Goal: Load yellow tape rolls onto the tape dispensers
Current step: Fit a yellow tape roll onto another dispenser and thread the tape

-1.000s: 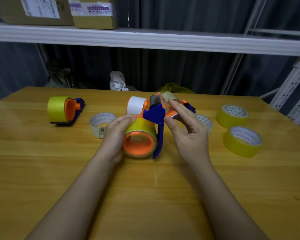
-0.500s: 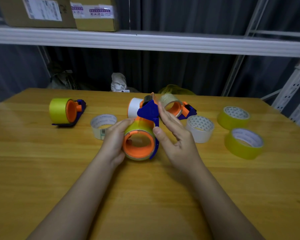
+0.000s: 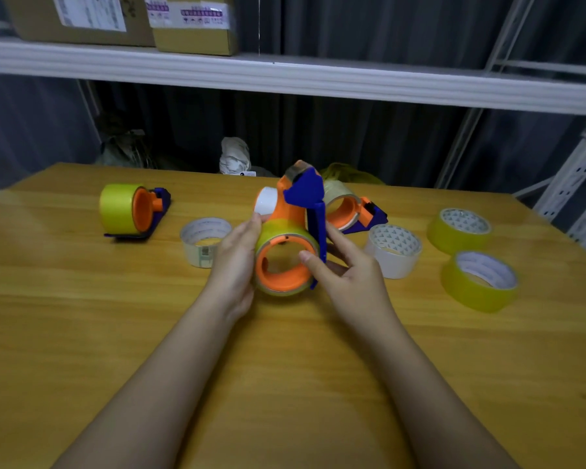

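Wooden tabletop (image 3: 82, 333), mid-job. Both hands on the centre dispenser (image 3: 301, 211), yellow roll (image 3: 286, 231) seated: left hand (image 3: 234, 262) cups it, right hand (image 3: 347, 275) pinches its frame. Left dispenser (image 3: 139, 211) loaded; right of centre, two yellow rolls (image 3: 459, 230) loose.

Hid the left hand's (image 3: 232, 262) fingertips behind the held dispenser's yellow roll (image 3: 278, 231); cropped cardboard boxes (image 3: 115, 18) at top edge.

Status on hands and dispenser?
Left hand and right hand both grip blue-and-orange tape dispenser. Yellow tape roll seated on it. Nothing obstructing.
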`<action>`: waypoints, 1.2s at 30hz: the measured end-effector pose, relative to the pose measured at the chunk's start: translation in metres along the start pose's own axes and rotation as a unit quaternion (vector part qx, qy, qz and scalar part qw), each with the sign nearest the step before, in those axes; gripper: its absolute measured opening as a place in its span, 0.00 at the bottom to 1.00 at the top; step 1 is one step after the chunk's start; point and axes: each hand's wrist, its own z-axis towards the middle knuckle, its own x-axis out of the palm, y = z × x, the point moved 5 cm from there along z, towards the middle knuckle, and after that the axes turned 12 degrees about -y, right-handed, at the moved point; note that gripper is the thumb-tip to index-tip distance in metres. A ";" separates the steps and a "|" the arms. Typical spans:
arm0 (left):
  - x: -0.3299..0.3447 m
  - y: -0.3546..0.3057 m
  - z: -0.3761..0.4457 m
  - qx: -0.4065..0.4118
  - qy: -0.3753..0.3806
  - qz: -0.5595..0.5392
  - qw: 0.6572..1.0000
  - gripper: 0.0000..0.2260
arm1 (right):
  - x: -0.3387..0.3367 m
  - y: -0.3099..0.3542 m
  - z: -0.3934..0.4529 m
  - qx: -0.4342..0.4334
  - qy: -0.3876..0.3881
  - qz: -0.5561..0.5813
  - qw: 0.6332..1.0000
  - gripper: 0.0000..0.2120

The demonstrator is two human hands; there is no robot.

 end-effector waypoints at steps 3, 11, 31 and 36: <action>0.007 0.003 -0.004 -0.017 0.042 -0.021 0.999 0.17 | -0.003 -0.004 0.004 -0.030 -0.019 -0.057 0.998 0.29; 0.017 0.002 -0.011 -0.007 0.197 -0.073 0.978 0.23 | -0.019 -0.013 0.013 -0.014 -0.127 -0.067 0.990 0.05; 0.003 -0.016 -0.005 0.020 0.121 0.039 0.992 0.41 | 0.024 0.004 0.033 0.073 -0.127 0.033 0.989 0.03; -0.027 -0.034 0.004 0.045 0.064 0.060 0.995 0.33 | 0.069 0.015 0.045 0.091 -0.086 0.058 0.990 0.05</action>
